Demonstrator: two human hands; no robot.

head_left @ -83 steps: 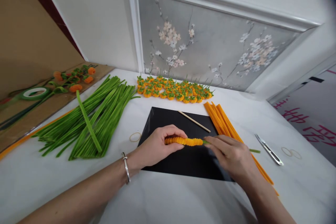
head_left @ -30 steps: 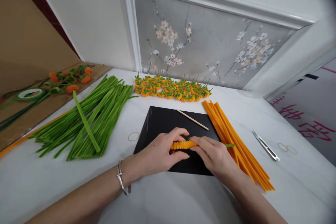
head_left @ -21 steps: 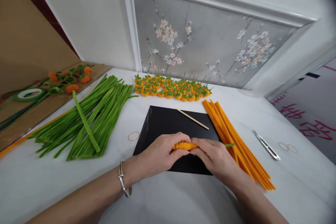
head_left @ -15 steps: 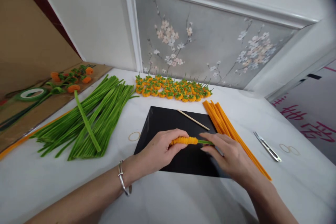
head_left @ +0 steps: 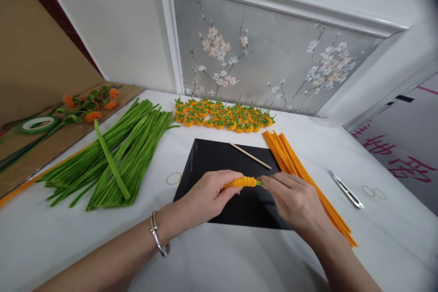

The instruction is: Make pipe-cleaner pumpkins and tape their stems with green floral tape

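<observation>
My left hand is closed in a pinch around an orange pipe-cleaner coil, whose ridged turns run sideways out of the fingers. From the coil's right end comes a short bit of green pipe cleaner. My right hand pinches that green piece, its fingertips close to the coil and covering most of the stem. Both hands are above a black mat. On the mat's far right part rests a thin wooden stick. The coil's left end is hidden in my left hand.
Green pipe cleaners lie heaped on the left, orange ones on the right. Several small orange pumpkins stand along the wall. Snips and rubber bands lie far right. Green tape sits on cardboard at left.
My right hand has slid left toward the coil, its fingers now closer together, and less of the green stem shows. The left hand keeps its pinch. The view has shifted slightly.
</observation>
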